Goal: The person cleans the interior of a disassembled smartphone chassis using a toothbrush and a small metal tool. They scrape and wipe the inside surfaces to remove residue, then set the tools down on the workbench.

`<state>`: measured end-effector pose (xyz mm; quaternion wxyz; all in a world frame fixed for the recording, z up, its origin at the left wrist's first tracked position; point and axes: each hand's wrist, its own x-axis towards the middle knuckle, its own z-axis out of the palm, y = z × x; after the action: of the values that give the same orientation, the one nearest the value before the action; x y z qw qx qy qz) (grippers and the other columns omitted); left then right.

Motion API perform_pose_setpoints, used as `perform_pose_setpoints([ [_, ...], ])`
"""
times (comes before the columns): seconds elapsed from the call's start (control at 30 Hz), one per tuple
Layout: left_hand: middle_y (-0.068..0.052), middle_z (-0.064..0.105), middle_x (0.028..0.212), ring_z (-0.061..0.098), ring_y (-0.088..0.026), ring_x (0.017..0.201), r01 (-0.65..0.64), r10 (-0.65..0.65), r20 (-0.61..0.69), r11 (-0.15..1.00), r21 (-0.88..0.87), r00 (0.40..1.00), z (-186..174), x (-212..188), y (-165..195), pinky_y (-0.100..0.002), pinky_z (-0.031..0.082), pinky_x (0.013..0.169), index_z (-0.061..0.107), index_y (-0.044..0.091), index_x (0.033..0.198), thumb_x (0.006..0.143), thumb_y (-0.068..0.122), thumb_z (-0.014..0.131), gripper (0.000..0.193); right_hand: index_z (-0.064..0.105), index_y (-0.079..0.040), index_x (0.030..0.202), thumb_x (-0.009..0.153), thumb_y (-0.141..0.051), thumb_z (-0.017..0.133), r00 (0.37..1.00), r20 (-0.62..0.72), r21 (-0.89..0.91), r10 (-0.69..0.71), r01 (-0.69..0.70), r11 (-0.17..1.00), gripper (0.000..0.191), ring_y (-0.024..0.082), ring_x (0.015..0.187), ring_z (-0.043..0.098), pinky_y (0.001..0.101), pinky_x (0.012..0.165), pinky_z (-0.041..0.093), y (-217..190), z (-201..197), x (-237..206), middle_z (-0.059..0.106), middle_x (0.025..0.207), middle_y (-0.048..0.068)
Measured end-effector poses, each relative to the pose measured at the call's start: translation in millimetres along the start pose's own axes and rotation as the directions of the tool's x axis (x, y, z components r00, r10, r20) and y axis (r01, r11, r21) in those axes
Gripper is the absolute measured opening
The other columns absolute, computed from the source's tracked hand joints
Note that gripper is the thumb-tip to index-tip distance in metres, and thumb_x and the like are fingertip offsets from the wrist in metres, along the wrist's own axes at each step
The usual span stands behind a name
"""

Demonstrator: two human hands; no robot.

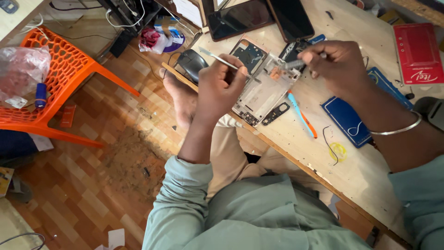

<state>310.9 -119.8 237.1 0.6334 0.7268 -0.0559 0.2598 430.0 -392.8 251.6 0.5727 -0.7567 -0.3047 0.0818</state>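
An opened phone frame [263,90] lies on the wooden table [360,171] near its edge. My left hand [219,85] grips metal tweezers [222,59] whose tips reach the frame's upper part. My right hand [335,65] holds a small metal tool [296,63] against the top of the frame. A circuit board [249,53] rests just behind the frame. A small black part [276,113] lies beside the frame's lower edge.
A blue-and-orange pry tool [300,113], a dark blue mat [349,118], a yellow wire coil [337,150], a red box [418,51] and two dark phones [240,18] sit on the table. An orange plastic chair [64,78] stands on the floor at left.
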Motion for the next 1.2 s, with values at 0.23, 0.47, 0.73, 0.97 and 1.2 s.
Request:
perform_pose_setpoints([
  [0.23,0.006,0.058,0.071,0.048,0.003,0.064,-0.021,0.021,0.013,0.999,0.032,1.0,0,2,1,-0.018,0.039,0.055,0.062,0.001,0.099,0.099,0.004,0.07,0.009,0.076,-0.001,0.11,0.104,-0.016,0.074,0.997,-0.072,-0.258,-0.02,0.0,0.966,0.017,0.0,0.068,0.051,0.0202,0.057,0.042,-4,5,-2,0.069,0.085,-0.002],
  [0.47,0.004,0.059,0.08,0.048,0.0,0.069,-0.111,0.129,0.211,0.989,-0.096,0.969,-14,1,3,-0.021,0.039,0.059,0.064,0.002,0.101,0.101,0.005,0.071,0.008,0.075,-0.002,0.11,0.107,-0.016,0.074,0.993,-0.093,-0.318,-0.079,0.046,0.947,0.015,-0.001,0.072,0.053,0.0188,0.063,0.045,-5,4,-1,0.07,0.087,-0.003],
  [0.73,0.002,0.062,0.08,0.054,-0.002,0.067,-0.238,0.25,0.371,0.968,-0.079,0.894,-20,2,6,-0.023,0.045,0.06,0.065,0.003,0.096,0.098,0.004,0.071,0.007,0.077,0.0,0.109,0.108,-0.015,0.078,0.958,-0.225,-0.479,-0.178,0.05,0.877,0.015,0.004,0.071,0.053,0.0226,0.063,0.043,-3,0,-2,0.067,0.082,0.001],
  [0.97,0.003,0.06,0.074,0.052,-0.001,0.062,-0.167,0.165,0.06,0.985,0.032,0.985,-5,-7,8,-0.022,0.041,0.056,0.065,0.003,0.097,0.098,0.004,0.07,0.006,0.075,0.002,0.106,0.107,-0.012,0.077,0.966,-0.183,-0.419,-0.184,0.093,0.903,0.014,0.003,0.072,0.054,0.0214,0.064,0.042,-5,-11,-4,0.068,0.086,0.001],
  [1.2,-0.002,0.064,0.08,0.054,-0.003,0.061,-0.233,0.243,0.281,0.97,-0.068,0.928,-10,-20,22,-0.022,0.04,0.054,0.067,0.003,0.097,0.099,0.006,0.071,0.006,0.074,0.002,0.104,0.108,-0.011,0.074,0.975,-0.193,-0.291,-0.109,0.05,0.955,0.013,0.001,0.069,0.053,0.0191,0.06,0.041,-6,-9,-2,0.067,0.084,-0.001],
])
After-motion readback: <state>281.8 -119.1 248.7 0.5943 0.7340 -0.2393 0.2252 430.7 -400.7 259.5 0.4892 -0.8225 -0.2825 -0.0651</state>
